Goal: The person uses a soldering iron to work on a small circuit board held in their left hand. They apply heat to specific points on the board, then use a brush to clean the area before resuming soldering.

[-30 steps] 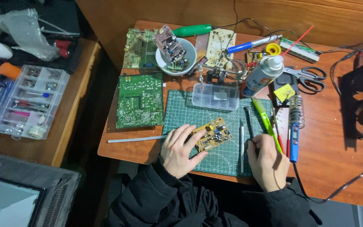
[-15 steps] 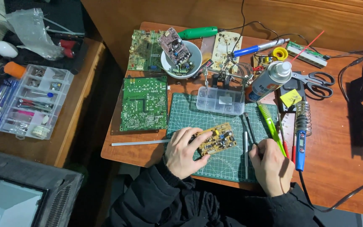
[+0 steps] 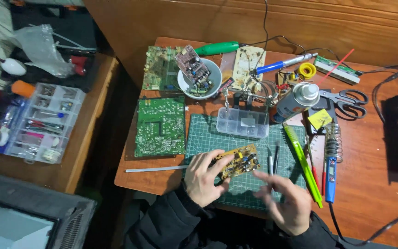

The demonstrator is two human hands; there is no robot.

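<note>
Right hand (image 3: 285,204) shifted left; small yellow board (image 3: 239,161) tilted.

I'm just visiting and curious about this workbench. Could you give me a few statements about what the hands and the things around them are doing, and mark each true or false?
1. The left hand holds a small yellowish circuit board. True.
2. That board is over the green cutting mat. True.
3. The right hand grips the scissors. False: the scissors lie apart at the far right; the blurred right hand is empty.
4. The white bowl is empty. False: a circuit board sits in it.
5. The large green circuit board lies left of the mat. True.
</note>
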